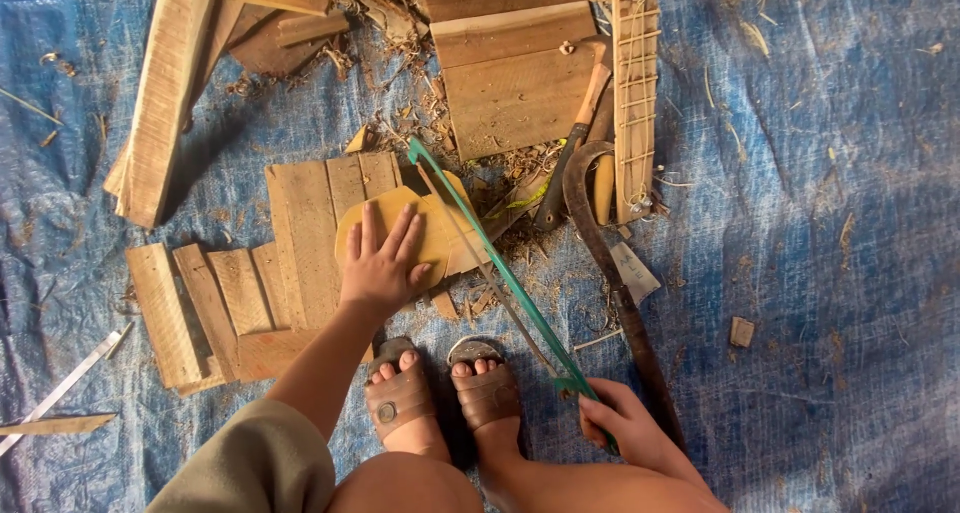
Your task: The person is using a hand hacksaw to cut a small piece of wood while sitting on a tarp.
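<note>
My left hand (382,264) presses flat, fingers spread, on a rounded yellowish wooden piece (400,213) that lies on a stack of boards (310,233). My right hand (622,425) grips the handle of a green-framed hacksaw (490,263). The saw's frame runs diagonally from my right hand up to the far edge of the wooden piece, and its blade crosses the piece's right side. My two sandalled feet (440,393) stand just below the piece, between my hands.
A blue tarp (830,233) covers the ground, strewn with shavings. A curved machete (610,263) lies right of the saw. A chisel (572,148), planks (510,73), a fretted neck piece (636,103), loose slats (200,303) and a metal ruler (60,388) lie around.
</note>
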